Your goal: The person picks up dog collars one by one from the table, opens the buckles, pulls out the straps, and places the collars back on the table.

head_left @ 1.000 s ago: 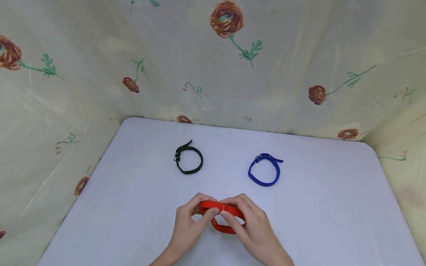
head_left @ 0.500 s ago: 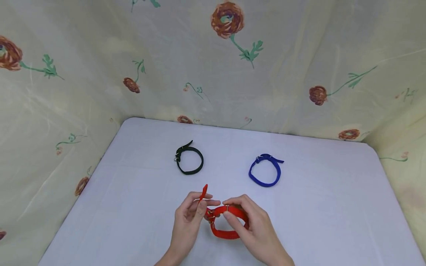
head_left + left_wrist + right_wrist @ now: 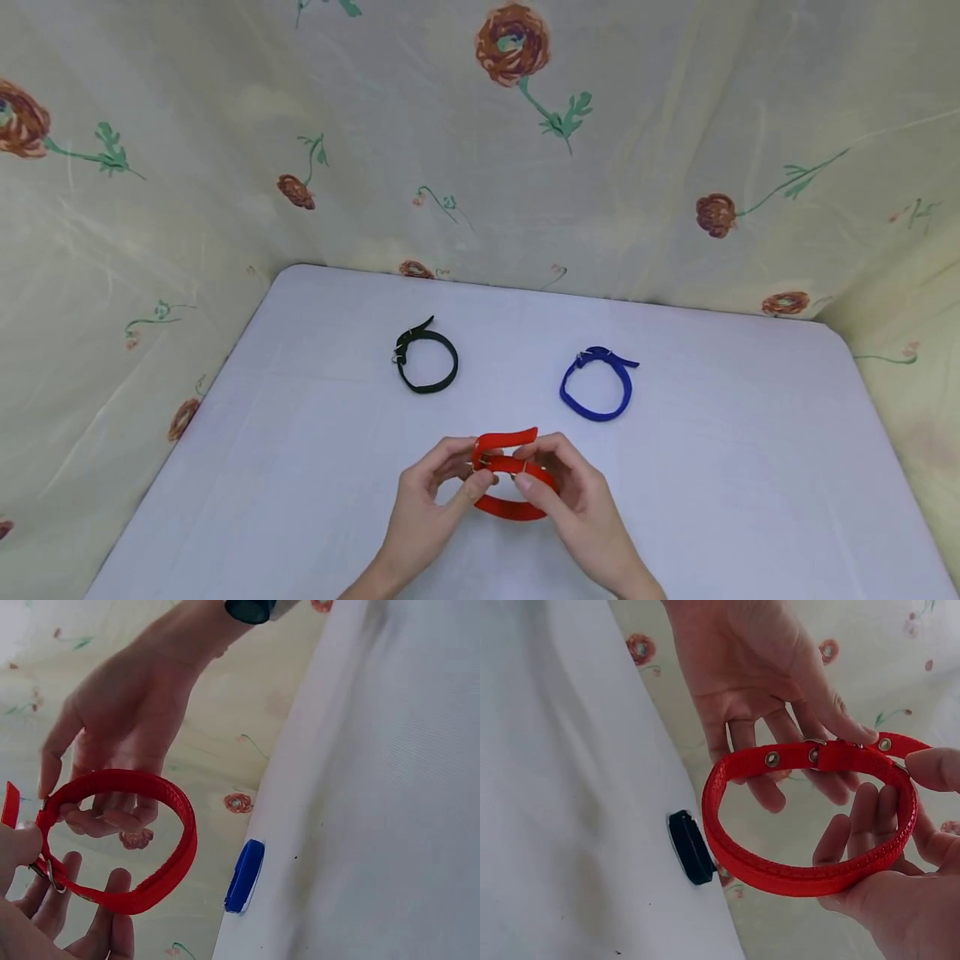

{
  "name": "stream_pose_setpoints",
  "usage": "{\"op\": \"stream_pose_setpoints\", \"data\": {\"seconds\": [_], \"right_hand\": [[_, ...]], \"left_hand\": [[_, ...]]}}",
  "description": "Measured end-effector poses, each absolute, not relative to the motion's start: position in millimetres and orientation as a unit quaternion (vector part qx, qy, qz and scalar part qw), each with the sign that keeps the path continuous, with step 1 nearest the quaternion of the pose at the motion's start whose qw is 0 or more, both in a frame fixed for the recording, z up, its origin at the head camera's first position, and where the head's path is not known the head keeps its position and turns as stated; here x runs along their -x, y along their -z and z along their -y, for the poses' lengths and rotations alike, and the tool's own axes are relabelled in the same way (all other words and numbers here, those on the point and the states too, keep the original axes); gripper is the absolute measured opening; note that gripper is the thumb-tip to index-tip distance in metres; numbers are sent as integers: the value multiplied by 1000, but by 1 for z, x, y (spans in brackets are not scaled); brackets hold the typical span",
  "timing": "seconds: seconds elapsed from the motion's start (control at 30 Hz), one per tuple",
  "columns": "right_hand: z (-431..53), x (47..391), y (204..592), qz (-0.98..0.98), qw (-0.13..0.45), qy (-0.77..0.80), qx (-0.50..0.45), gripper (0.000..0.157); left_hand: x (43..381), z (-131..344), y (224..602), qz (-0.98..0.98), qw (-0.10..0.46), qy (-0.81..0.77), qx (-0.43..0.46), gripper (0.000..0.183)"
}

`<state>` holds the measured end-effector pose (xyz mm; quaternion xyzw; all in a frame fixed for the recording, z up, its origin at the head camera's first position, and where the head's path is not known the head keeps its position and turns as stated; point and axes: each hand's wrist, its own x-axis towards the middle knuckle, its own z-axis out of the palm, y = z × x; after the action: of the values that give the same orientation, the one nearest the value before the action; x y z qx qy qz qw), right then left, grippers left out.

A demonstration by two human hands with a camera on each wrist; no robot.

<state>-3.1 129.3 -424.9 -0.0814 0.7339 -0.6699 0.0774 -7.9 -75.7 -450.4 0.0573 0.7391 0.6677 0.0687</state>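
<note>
Both hands hold a red buckled collar (image 3: 513, 510) above the near part of the table. My left hand (image 3: 423, 504) pinches it by the buckle (image 3: 484, 460), thumb in front. From there the loose strap end (image 3: 510, 437) rises and points right, over the band. On the other side my right hand (image 3: 581, 510) grips the band between thumb and fingers, near a thin metal loop. Metal eyelets show along the red strap (image 3: 772, 759) in the right wrist view. The collar's ring (image 3: 142, 898) hangs as a closed loop between the hands in the left wrist view.
Farther back on the white table (image 3: 337, 467) lie a black collar (image 3: 429, 389) on the left and a blue collar (image 3: 600, 416) on the right, both buckled into rings. Flower-patterned cloth (image 3: 622, 167) stands behind the table and along both sides.
The loose strap end first appeared upright by the left hand, then swung over to point right. The left hand has come back to the buckle; the right has kept its grip on the band.
</note>
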Motion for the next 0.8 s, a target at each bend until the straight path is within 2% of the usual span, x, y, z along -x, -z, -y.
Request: {"op": "stream_pose_setpoints", "data": {"seconds": [0.17, 0.27, 0.43, 0.8], "right_hand": [[-129, 4, 427, -728, 83, 677, 73, 21], [-127, 4, 428, -749, 57, 655, 78, 20], [-122, 4, 430, -791, 6, 608, 73, 21], [-110, 2, 436, -824, -32, 564, 26, 24]], "left_hand": [[10, 76, 454, -746, 85, -659, -35, 31], [11, 77, 456, -756, 67, -651, -29, 28], [12, 78, 459, -798, -17, -597, -83, 32], [16, 78, 464, -854, -196, -436, -207, 39]]}}
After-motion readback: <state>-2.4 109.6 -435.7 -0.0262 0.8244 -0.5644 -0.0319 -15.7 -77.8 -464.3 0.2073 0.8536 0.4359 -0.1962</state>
